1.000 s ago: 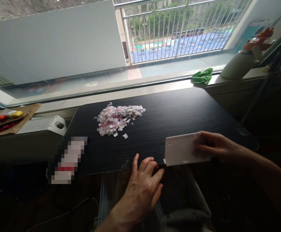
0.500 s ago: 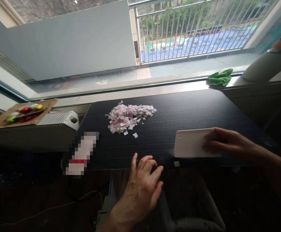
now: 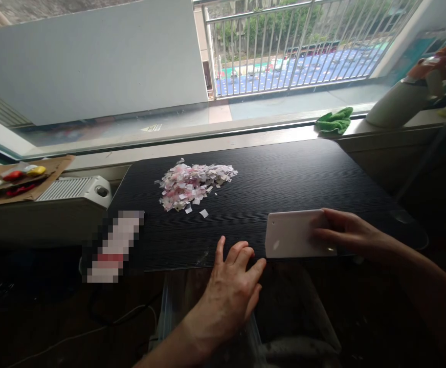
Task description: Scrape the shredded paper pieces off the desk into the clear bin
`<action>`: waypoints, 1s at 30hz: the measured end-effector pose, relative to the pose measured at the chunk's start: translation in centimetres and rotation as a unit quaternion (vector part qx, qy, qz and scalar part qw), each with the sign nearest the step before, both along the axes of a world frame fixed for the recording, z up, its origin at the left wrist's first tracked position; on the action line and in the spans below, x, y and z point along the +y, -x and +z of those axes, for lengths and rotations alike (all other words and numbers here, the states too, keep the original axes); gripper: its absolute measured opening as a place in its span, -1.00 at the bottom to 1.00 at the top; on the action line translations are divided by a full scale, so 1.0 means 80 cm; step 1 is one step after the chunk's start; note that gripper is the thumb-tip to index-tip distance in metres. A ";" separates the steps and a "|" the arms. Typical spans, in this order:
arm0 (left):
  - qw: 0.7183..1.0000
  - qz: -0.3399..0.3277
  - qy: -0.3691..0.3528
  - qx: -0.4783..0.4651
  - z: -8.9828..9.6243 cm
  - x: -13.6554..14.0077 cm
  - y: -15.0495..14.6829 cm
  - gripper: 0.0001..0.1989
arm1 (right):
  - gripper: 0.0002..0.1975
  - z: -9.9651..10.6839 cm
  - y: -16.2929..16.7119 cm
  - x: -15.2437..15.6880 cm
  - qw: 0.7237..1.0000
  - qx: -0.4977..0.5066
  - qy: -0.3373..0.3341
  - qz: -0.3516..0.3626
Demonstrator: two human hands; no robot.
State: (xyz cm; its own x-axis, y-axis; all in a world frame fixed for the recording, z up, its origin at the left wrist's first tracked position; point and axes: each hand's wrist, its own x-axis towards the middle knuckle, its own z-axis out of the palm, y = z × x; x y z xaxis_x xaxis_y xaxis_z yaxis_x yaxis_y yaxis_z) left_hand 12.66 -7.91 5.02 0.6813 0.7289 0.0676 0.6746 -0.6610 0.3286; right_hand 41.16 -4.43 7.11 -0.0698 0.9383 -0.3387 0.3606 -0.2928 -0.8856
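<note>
- White panel (image 3: 290, 237): I pinch its right end in my right hand (image 3: 348, 232), at the near edge of the black table (image 3: 284, 176).
- My left hand (image 3: 233, 283): fingers spread, nothing visibly held.
- Judgement: firm grip, slow level handling; light paper scraps (image 3: 192, 186), piled farther left, could scatter.

I have my left hand (image 3: 236, 278) back-up, fingers (image 3: 220, 251) spread and slightly bent, its forearm (image 3: 180, 332) slanting up from the lower edge. My right hand (image 3: 340, 229) is closed in a grip, its arm (image 3: 418, 271) stretching in from the right, shadowed.
</note>
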 end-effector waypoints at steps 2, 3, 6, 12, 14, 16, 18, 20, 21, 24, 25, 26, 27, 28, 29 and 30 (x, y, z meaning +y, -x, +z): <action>1.000 -0.003 -0.001 -0.002 -0.001 -0.003 0.000 -0.64 | -0.60 0.000 -0.002 -0.001 1.000 -0.009 -0.005 0.013; 1.000 -0.006 -0.002 -0.005 -0.001 -0.004 0.001 -0.64 | -0.60 0.000 -0.004 -0.002 1.000 -0.011 -0.004 0.022; 1.000 -0.016 -0.001 -0.012 -0.002 -0.011 0.006 -0.66 | -0.62 0.001 -0.009 -0.006 0.998 -0.020 0.008 0.056; 1.000 -0.008 0.001 -0.023 0.007 -0.021 0.023 -0.66 | -0.64 0.014 0.004 -0.025 0.993 -0.063 -0.009 0.098; 1.000 -0.001 0.000 -0.029 0.010 -0.022 0.027 -0.67 | -0.64 0.023 0.006 -0.024 0.995 -0.064 -0.042 0.058; 0.999 0.006 -0.005 -0.037 0.012 -0.021 0.030 -0.68 | -0.68 0.028 0.000 -0.016 0.994 -0.057 -0.088 -0.027; 0.999 0.012 -0.010 -0.042 0.013 -0.020 0.030 -0.68 | -0.74 0.028 -0.011 -0.004 0.985 -0.056 -0.120 -0.109; 0.999 0.020 -0.013 -0.046 0.012 -0.019 0.030 -0.69 | -0.78 0.021 -0.022 0.008 0.978 -0.057 -0.127 -0.153; 0.999 0.023 -0.011 -0.047 0.012 -0.019 0.029 -0.69 | -0.79 0.017 -0.025 0.011 0.977 -0.055 -0.123 -0.163; 0.998 0.026 -0.007 -0.048 0.011 -0.018 0.028 -0.69 | -0.76 0.002 -0.024 0.009 0.985 -0.034 -0.105 -0.137; 0.999 0.024 -0.007 -0.046 0.011 -0.018 0.027 -0.69 | -0.74 -0.001 -0.021 0.006 0.989 -0.026 -0.094 -0.109; 0.999 0.023 -0.007 -0.043 0.011 -0.018 0.027 -0.69 | -0.73 -0.003 -0.018 0.002 0.994 -0.019 -0.080 -0.074; 0.999 0.022 -0.008 -0.039 0.010 -0.018 0.026 -0.68 | -0.71 -0.003 -0.015 -0.001 0.997 -0.014 -0.063 -0.041; 0.999 0.020 -0.007 -0.035 0.010 -0.017 0.025 -0.68 | -0.69 -0.002 -0.013 -0.004 0.999 -0.010 -0.049 -0.018; 0.999 0.019 -0.008 -0.032 0.010 -0.017 0.024 -0.67 | -0.67 -0.001 -0.011 -0.006 0.999 -0.008 -0.041 -0.009; 0.999 0.016 -0.009 -0.029 0.010 -0.016 0.023 -0.67 | -0.66 0.000 -0.011 -0.007 0.999 -0.009 -0.040 -0.011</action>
